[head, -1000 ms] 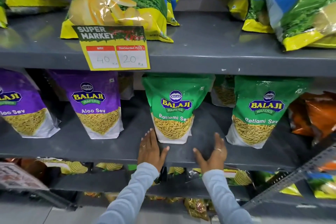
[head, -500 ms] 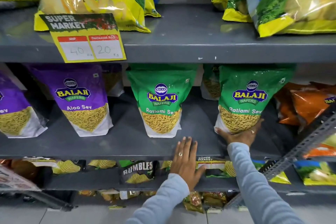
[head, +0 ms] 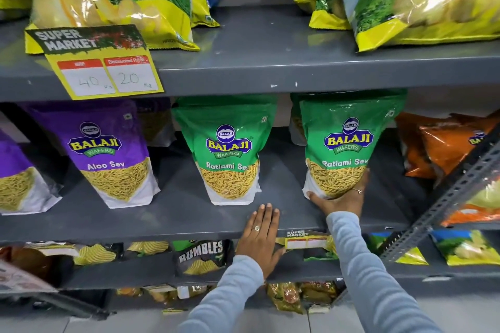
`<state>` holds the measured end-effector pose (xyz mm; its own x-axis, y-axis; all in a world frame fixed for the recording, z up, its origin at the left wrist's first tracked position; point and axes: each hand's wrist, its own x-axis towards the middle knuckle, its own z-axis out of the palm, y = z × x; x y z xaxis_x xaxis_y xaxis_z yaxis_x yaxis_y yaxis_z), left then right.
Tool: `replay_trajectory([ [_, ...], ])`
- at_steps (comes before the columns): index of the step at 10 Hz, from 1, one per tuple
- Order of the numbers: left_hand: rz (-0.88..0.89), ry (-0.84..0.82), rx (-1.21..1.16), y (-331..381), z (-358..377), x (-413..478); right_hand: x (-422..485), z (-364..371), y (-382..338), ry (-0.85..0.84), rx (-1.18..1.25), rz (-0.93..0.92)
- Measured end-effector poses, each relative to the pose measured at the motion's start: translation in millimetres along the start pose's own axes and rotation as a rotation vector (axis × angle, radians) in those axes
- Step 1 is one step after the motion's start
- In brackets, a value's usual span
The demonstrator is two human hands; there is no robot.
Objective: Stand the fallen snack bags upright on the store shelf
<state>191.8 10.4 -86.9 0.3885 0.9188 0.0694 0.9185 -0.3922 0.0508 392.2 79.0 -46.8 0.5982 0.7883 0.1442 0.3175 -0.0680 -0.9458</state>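
We are midway through tidying the middle shelf [head: 270, 184] of a grey store rack, and the step in hand looks to be the squaring-up of one green Ratlami Sev bag [head: 343, 149]. Our right hand [head: 341, 200] cups that bag at its bottom edge: the thumb reaches along under the white lower corner on the left, the fingers wrap the lower right side, so the grip is closed around the bag's base, not spread. The bag stands on the shelf board, nearly upright with a slight lean, in front of another green pack half hidden behind it.

Our left hand [head: 261, 235] lies flat, palm down, fingers straight and together, on the shelf's front lip; it holds nothing and seems only to brace us.

Just left of the held bag, apart from it, a second Ratlami Sev bag [head: 230, 149] stands upright, and farther left an Aloo Sev bag [head: 111, 151] does likewise. To the right, orange bags [head: 443, 143] slump on their sides against each other.

The next move, we judge, calls for settling the base flat, letting go gently so the bag does not tip forward, then reaching right to the orange heap.
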Motion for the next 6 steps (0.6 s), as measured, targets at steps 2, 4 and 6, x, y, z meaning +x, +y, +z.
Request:
replay_trajectory([
  [2, 0.005, -0.015, 0.008, -1.7, 3.4, 0.3, 3.1, 1.0, 7.5, -0.013, -0.021, 0.026],
  [4, 0.035, -0.028, 0.047, -7.0, 6.0, -1.0, -7.6, -6.1, 1.3, -0.036, -0.234, 0.072],
  [6, 0.133, -0.195, 0.068, -19.9, -20.4, -7.7, -72.2, -12.1, 15.6, -0.109, -0.535, 0.063],
])
